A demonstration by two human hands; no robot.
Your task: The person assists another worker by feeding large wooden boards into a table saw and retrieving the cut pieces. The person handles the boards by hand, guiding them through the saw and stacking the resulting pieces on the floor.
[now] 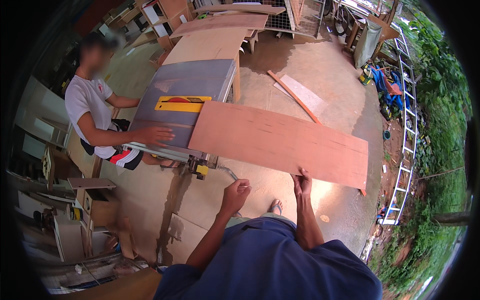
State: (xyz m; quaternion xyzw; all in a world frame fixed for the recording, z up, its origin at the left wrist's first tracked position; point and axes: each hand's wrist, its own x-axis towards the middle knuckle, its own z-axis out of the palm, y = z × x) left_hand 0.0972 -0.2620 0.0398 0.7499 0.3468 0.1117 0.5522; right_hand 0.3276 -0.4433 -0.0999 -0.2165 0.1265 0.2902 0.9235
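A long reddish-brown plywood board [280, 142] reaches from the table saw [172, 87] out to the right, its left end resting on the saw's grey top. My right hand [302, 182] grips the near edge of this board, thumb on the upper face and fingers underneath. Left of it, my left hand [236, 195] is closed in front of the saw's near corner, apart from the board. Whether anything is inside those curled fingers is hidden. Beside the board's left end, a yellow insert [182, 106] with a red centre is set in the saw top.
A co-worker [95, 105] stands left of the saw, one hand flat over its top. Wooden panels [215, 42] extend behind it. An orange-brown strip [295, 97] and a pale sheet [302, 92] lie on the floor beyond the board. A ladder [407, 120] lies at right.
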